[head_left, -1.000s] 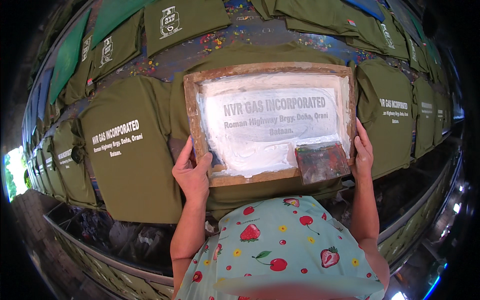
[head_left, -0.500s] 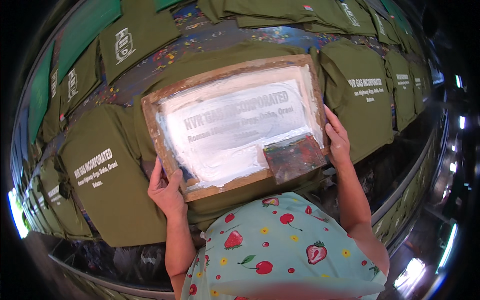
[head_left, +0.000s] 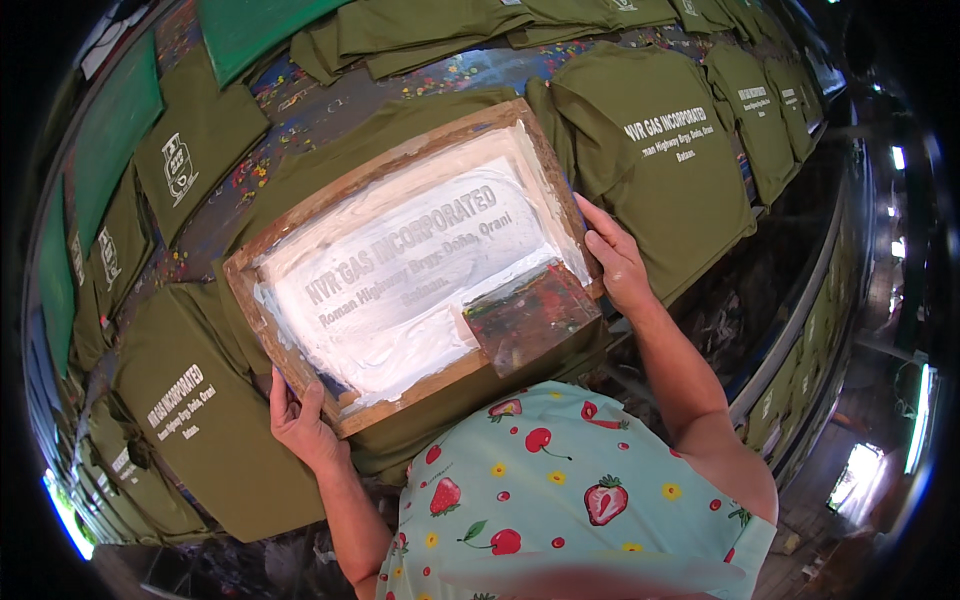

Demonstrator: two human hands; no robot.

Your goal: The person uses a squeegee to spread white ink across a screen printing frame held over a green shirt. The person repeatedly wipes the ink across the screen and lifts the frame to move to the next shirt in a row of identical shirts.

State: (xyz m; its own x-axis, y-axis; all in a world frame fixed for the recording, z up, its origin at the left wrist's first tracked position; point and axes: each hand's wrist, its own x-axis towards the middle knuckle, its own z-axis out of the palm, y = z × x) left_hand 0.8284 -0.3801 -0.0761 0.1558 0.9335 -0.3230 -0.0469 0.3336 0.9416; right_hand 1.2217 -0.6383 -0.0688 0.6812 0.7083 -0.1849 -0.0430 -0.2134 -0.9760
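My left hand (head_left: 300, 415) and my right hand (head_left: 610, 250) grip opposite short sides of a wooden printing screen (head_left: 280, 220), which appears tilted with its right end higher. White ink coats the mesh, where grey lettering shows through. A paint-stained rectangular squeegee (head_left: 530, 318) rests at the screen's lower right, over its near rim. An olive shirt (head_left: 380, 115) lies spread beneath the screen; whether the screen touches it, I cannot tell. My cherry-and-strawberry patterned garment (head_left: 570, 470) fills the lower middle of the view.
Printed olive shirts (head_left: 680, 200) (head_left: 215, 470) line the paint-spattered table (head_left: 280, 80) on both sides and behind. Green panels or cloths (head_left: 120, 120) lie at the upper left. A metal rail (head_left: 805, 310) runs along the near right, above a dark floor.
Across the frames the view turns: shirts, table and screen swing counterclockwise, and the screen shifts leftward in the picture. Both my hands keep their grip on it.
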